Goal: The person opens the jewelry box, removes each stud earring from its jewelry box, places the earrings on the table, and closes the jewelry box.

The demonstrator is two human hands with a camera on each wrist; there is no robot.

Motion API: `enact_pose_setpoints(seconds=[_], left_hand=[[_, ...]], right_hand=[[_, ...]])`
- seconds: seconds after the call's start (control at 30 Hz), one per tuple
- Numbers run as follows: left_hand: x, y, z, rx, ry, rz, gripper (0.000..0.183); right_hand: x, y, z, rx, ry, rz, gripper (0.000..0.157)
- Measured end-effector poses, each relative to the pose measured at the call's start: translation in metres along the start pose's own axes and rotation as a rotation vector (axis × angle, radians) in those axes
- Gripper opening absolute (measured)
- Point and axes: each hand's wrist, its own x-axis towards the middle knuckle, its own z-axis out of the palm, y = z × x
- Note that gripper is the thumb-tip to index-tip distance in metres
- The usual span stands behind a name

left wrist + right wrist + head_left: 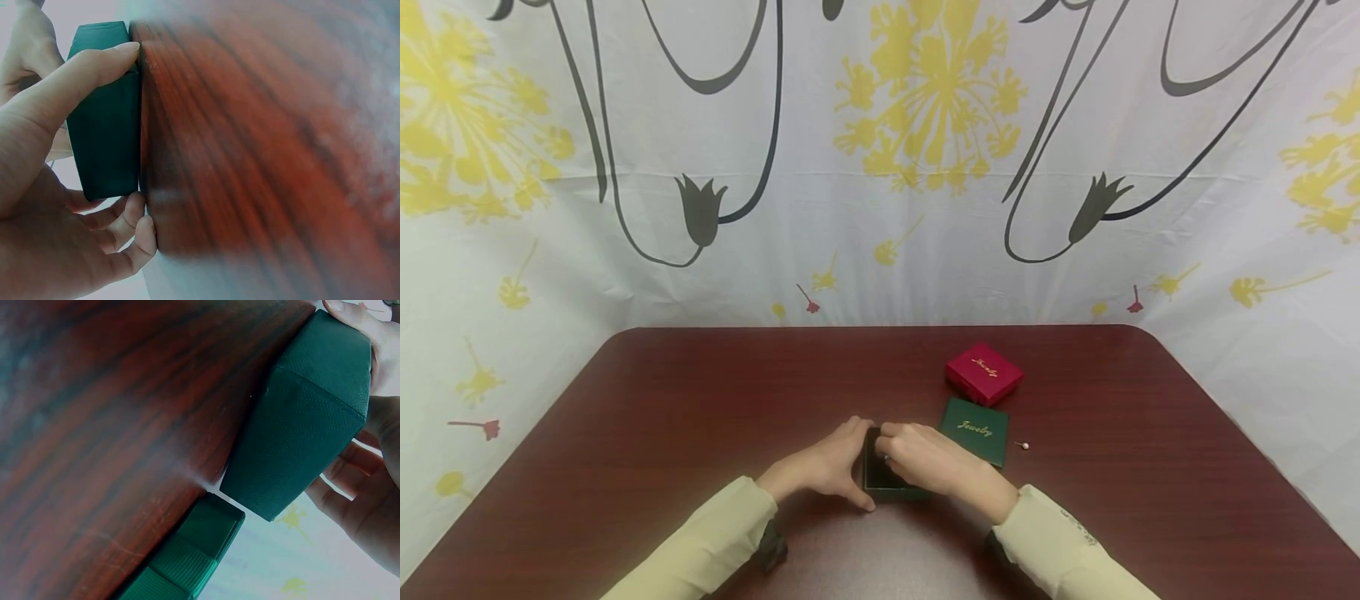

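My left hand [831,462] grips the left side of an open green jewelry box base [898,494], thumb along its near wall and fingers at the far corner. In the left wrist view the thumb presses the green wall [106,144]. Over the box's dark inside, my right hand [925,454] has its fingers bunched and curled down into it. A small shiny piece [886,457] shows at those fingertips, mostly hidden. The green lid [976,429], marked "Jewelry" in gold, lies flat just right of the box, partly behind the right wrist.
Behind the lid sits a closed red jewelry box [985,372]. A small pearl-headed earring [1025,446] lies right of the lid. The dark red wooden table [737,375] runs back to a patterned curtain [880,275].
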Motion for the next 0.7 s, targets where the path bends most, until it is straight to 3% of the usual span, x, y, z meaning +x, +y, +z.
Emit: enact_pose_setpoints(seconds=[0.7], left_hand=[[-0.0012, 0.0009, -0.0006, 0.010, -0.004, -0.001, 0.095]], right_hand=[[0.0013, -0.0010, 0.0008, -0.003, 0.007, 0.010, 0.005]])
